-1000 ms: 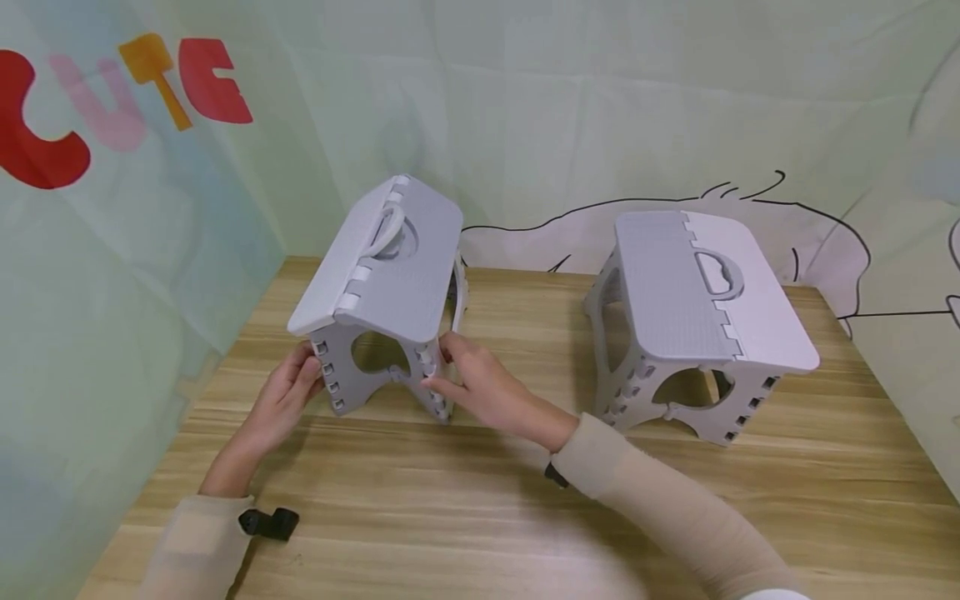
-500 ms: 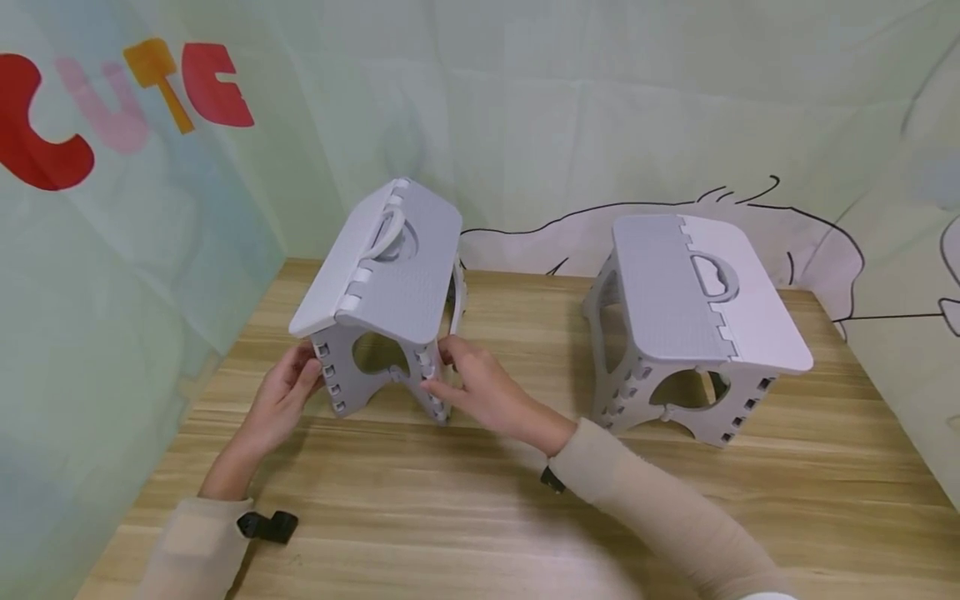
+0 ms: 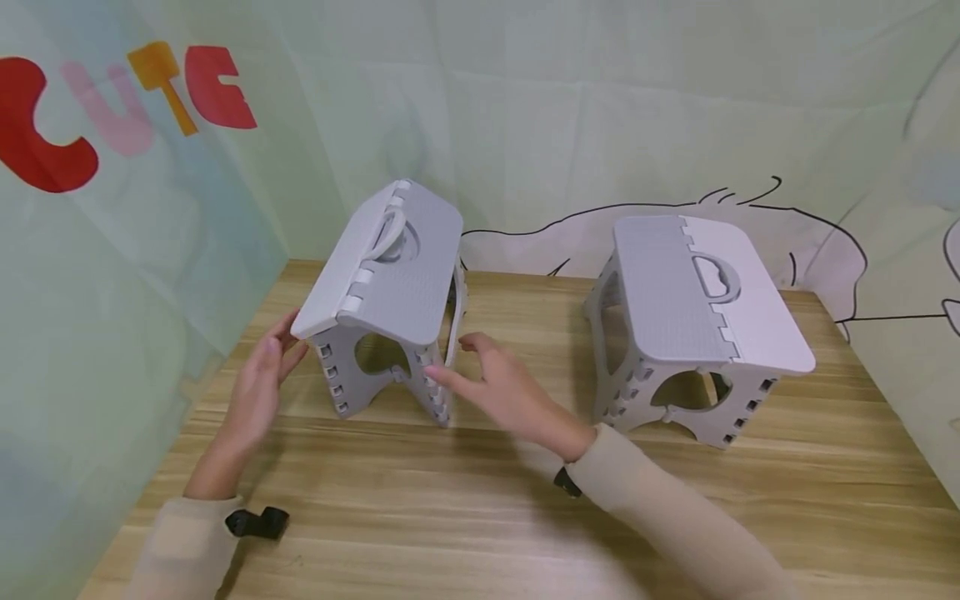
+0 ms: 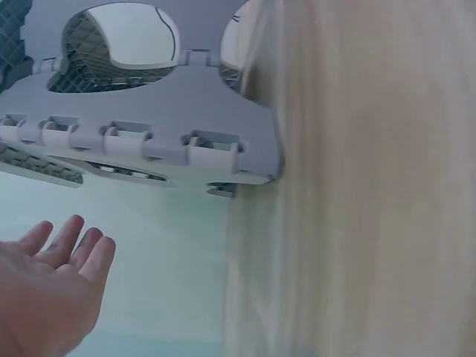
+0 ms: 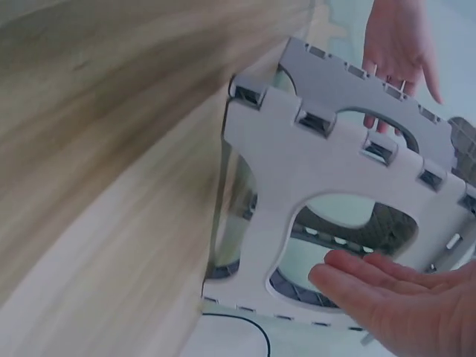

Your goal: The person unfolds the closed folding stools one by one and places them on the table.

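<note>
The left folding step stool point(image 3: 416, 267), grey and white, stands on the table with its top half-folded into a ridge and its carry handle point(image 3: 387, 236) raised. To its left is my left hand point(image 3: 253, 392), fingers extended near the lower edge of the white top panel; the left wrist view shows a gap between that hand and the stool's leg point(image 4: 134, 126). My right hand point(image 3: 513, 396) is beside the stool's right legs, thumb and fingers spread. Nothing is held in the right hand, and in the right wrist view its fingers point(image 5: 357, 282) lie near the leg's cutout.
A second folding step stool point(image 3: 667, 292) stands at the right with its top flat. Wood-grain table point(image 3: 420, 517) lies under both stools. Behind and at the left hangs a printed cloth backdrop point(image 3: 517, 125), close to the stools. Each wrist wears a black camera point(image 3: 257, 522).
Both hands have let go of the left stool's legs. The left hand has moved left and slightly up, the right hand slightly right. The stool stays half-folded in place.
</note>
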A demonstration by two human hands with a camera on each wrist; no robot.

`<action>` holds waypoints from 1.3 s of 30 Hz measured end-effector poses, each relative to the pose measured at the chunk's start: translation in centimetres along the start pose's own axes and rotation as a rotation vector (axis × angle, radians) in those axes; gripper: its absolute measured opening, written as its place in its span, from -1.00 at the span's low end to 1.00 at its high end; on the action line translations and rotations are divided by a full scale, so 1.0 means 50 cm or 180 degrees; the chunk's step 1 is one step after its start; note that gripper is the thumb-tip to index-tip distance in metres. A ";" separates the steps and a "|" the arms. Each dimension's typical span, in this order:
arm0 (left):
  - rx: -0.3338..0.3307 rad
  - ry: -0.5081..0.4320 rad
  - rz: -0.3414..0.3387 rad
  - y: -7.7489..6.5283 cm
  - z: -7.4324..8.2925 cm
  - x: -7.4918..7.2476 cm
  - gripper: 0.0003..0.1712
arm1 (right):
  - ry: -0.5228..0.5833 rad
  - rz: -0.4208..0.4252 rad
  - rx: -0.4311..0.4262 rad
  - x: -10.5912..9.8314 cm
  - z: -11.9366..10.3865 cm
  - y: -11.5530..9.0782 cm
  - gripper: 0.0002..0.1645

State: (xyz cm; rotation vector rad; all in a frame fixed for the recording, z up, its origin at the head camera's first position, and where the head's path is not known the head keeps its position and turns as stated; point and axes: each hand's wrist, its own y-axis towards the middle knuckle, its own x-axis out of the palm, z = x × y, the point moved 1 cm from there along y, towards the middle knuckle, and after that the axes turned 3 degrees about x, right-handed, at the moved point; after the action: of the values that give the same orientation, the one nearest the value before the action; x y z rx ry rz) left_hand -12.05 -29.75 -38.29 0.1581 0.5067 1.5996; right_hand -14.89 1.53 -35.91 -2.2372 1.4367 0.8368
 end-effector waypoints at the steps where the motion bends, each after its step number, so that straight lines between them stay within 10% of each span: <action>1: 0.0010 0.0006 -0.0004 0.002 0.004 -0.003 -0.38 | -0.0021 0.0074 0.0018 -0.004 0.000 -0.001 0.08; 8: 0.0166 -0.0175 -0.0011 0.023 0.037 -0.013 -0.42 | -0.0021 0.0423 0.0117 -0.041 -0.010 0.006 0.12; 18: 0.0405 0.0539 -0.0169 0.072 0.092 -0.014 -0.44 | 0.0052 0.0530 0.0008 -0.080 -0.049 0.032 0.27; 27: 0.0329 0.0658 -0.0663 0.115 0.137 0.007 -0.39 | 0.0153 0.0512 -0.0451 -0.081 -0.110 0.072 0.24; 39: 0.0039 0.0779 -0.1416 0.180 0.159 0.032 -0.33 | -0.0265 0.0470 -0.0020 -0.053 -0.166 0.144 0.44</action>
State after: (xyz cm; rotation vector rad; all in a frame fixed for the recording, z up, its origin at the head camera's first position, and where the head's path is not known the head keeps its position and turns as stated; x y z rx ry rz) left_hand -17.27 -26.54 -27.82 -0.1372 0.6880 1.1842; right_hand -19.86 -4.47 -27.69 -2.0943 1.5765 0.9700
